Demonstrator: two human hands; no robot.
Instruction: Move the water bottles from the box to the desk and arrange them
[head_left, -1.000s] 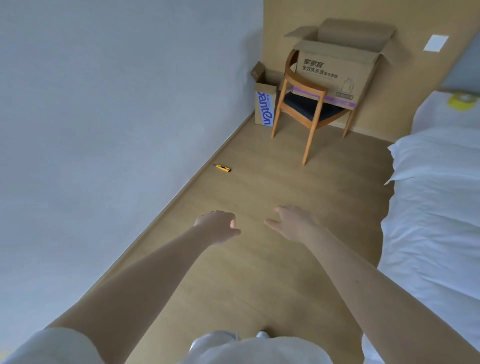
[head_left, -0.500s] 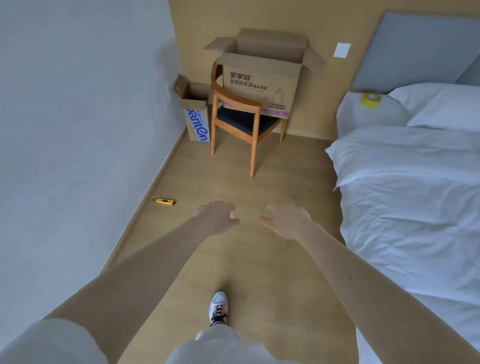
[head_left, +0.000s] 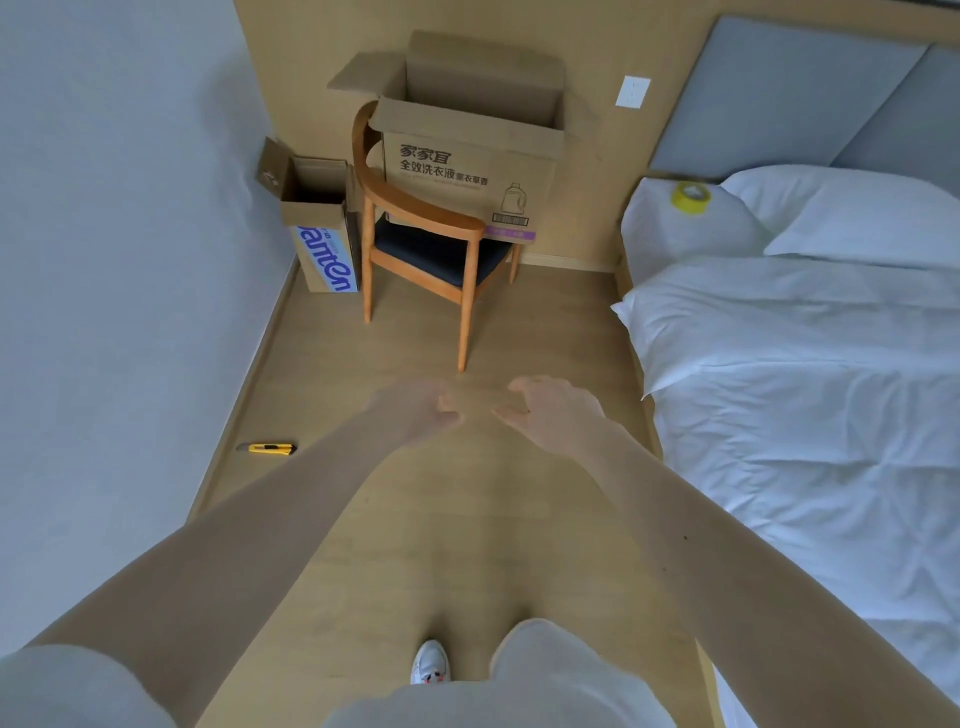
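Note:
A narrow open cardboard box with blue lettering (head_left: 324, 244) stands on the floor in the far corner by the wall; its inside is dark and no bottles show. No desk is in view. My left hand (head_left: 415, 410) and my right hand (head_left: 550, 410) are stretched out in front of me above the wooden floor, fingers loosely curled, holding nothing. Both hands are well short of the box.
A wooden chair (head_left: 421, 244) stands beside the narrow box with a large open carton (head_left: 467, 161) on its seat. A bed with white bedding (head_left: 810, 374) fills the right side. A yellow utility knife (head_left: 267, 448) lies by the left wall. Yellow tape (head_left: 691, 196) sits on a pillow.
The view has swung right and moved closer to the chair and boxes, bringing the bed into view. Both hands stay stretched out and empty.

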